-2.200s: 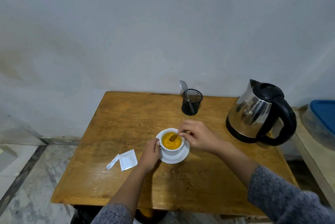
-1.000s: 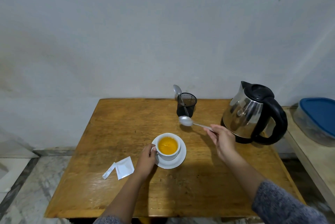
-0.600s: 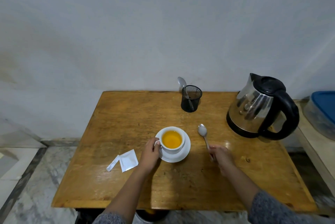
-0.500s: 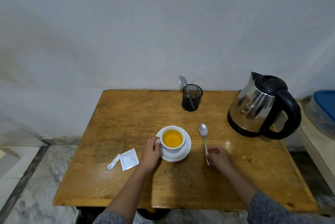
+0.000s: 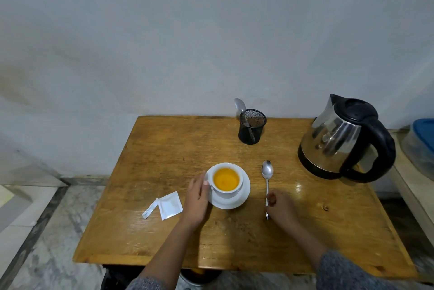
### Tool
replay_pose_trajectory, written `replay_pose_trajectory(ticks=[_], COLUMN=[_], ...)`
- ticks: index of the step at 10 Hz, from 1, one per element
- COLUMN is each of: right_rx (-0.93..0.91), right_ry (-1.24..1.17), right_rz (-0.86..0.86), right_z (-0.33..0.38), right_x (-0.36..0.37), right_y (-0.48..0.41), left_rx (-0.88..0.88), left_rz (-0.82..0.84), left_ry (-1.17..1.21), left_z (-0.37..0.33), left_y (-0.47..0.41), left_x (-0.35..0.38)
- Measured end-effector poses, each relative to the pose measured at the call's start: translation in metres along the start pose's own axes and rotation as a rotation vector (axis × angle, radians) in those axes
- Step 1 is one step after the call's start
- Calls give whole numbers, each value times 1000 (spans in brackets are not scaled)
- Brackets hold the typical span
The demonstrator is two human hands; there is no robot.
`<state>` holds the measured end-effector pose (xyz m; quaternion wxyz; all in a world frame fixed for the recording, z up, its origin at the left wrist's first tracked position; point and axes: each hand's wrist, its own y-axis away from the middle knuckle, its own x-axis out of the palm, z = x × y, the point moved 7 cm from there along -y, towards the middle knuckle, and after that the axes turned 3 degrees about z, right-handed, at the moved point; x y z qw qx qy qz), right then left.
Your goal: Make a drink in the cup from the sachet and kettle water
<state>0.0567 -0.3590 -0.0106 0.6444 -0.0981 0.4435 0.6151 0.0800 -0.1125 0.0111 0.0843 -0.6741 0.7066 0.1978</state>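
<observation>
Orange liquid fills the white cup (image 5: 226,181), which stands on a white saucer (image 5: 244,193) at the centre of the wooden table (image 5: 164,148). Left hand (image 5: 196,198) curls loosely against the cup's left side, fingertips at the rim by the handle, cupping rather than clenching it. Right hand (image 5: 279,205), lower right of centre, lies over the handle end of a spoon (image 5: 267,173) lying flat on the table just right of the saucer, bowl pointing toward the top of the frame; its fingers are bent inward on the handle (whether they grip it or merely touch it, I cannot tell). Torn white sachet (image 5: 170,205) and its ripped-off strip (image 5: 150,208) lie left of the left hand. Steel kettle (image 5: 338,139) with black lid and handle stands at the right edge. A black mesh holder (image 5: 251,130) with a second spoon (image 5: 240,105) sits near the far table edge. A grey sleeve (image 5: 347,271) shows at the lower right.
</observation>
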Motion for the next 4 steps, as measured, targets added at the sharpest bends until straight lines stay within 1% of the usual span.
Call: replay_pose_trajectory(ticks=[1, 2, 3, 4], right_rx=[-58, -80, -44, -51], right_ry=[82, 222, 404, 506], right_rz=[-61, -105, -18, 91], right_z=[-1, -10, -28, -34], right_x=[-6, -12, -6, 2], right_y=[2, 5, 8, 10], left_rx=[-19, 14, 99, 62], left_rz=[-130, -39, 102, 172], left_ry=[-177, -457, -669, -764], left_z=[20, 37, 45, 51], left_y=[12, 19, 24, 24], left_x=[-12, -4, 13, 20])
